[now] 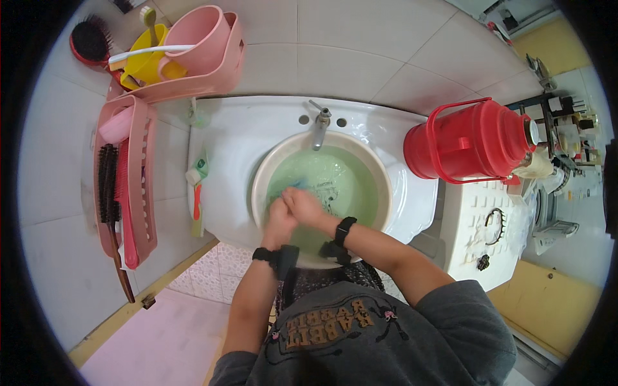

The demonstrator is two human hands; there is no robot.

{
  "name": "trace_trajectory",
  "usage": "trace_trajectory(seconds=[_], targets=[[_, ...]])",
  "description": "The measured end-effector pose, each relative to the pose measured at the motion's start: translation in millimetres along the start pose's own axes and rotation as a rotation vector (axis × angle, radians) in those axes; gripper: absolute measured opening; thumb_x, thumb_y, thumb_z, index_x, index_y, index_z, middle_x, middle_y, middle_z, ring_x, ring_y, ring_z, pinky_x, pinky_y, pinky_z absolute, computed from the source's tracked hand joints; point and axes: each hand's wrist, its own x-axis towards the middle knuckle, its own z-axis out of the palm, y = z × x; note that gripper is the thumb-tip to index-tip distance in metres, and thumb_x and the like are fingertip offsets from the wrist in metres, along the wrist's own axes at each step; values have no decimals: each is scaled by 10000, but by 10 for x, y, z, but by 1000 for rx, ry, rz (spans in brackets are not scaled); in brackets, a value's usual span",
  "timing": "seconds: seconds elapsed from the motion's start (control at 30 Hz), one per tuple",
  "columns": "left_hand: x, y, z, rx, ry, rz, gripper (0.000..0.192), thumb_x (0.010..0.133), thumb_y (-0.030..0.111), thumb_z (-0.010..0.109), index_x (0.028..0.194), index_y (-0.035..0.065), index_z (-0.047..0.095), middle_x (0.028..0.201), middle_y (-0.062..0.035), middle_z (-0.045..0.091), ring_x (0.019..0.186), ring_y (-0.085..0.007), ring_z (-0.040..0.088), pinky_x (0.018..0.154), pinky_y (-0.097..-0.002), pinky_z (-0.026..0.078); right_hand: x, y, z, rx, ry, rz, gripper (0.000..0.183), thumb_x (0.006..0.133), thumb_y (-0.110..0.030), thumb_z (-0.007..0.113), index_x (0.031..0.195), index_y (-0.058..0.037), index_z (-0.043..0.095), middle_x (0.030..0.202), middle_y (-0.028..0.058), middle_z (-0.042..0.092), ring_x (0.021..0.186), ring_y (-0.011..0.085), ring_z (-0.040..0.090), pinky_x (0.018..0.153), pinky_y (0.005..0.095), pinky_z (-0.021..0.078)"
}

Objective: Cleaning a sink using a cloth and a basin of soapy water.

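My left hand (pixel 280 221) and my right hand (pixel 305 206) meet knuckle to knuckle over the left part of a round, cream-rimmed basin (pixel 385 193). Both have curled fingers, closed on a small bluish cloth-like thing (pixel 300 183). Motion blur and the fingers hide most of it, so its shape cannot be made out. Pale green water (pixel 355 193) fills much of the basin, and dark wavy reflections or markings show right of my hands. Above the basin's far rim reaches a metal faucet (pixel 319 130). A black strap is on each wrist.
The basin sits in a white washstand (pixel 227 144). A red thermos flask (pixel 468 140) stands right, beside a white ridged surface (pixel 475 227) with a hair band (pixel 495 227). Tubes (pixel 198 169) lie at the left edge. Pink wall caddies (pixel 149 193) hold brushes, combs and cups (pixel 198 38).
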Motion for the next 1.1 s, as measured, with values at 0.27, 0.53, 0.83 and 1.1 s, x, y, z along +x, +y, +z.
trace_trajectory(seconds=[0.27,0.53,0.83,1.1], targets=[[-143,188,304,-188,264,-226,312,863,144,433,1142,13,387,1190,-185,396,1037,-302,455,849,-450,409,408,795,-392,-372,48,202,192,803,-182,436,814,-21,539,774,202,563,749,363,551,696,450,429],[-211,507,492,-222,190,-388,575,879,448,362,1339,165,165,1393,-96,149,1269,-419,8,886,-718,27,338,762,-328,-609,-200,-85,291,809,-195,456,1026,-1,467,983,239,508,862,379,538,758,451,431],[14,131,155,-482,31,-210,318,900,381,370,969,102,506,923,-57,540,855,-217,515,850,-457,391,3,-40,-47,471,-136,20,188,861,-223,456,820,-52,521,733,64,538,599,207,533,599,347,430],[-24,8,266,-392,186,-262,214,900,159,388,1047,24,463,1026,-90,515,988,-233,492,874,-385,389,260,315,-163,-389,-31,60,169,788,-187,466,782,-54,570,776,185,584,699,350,561,622,443,439]])
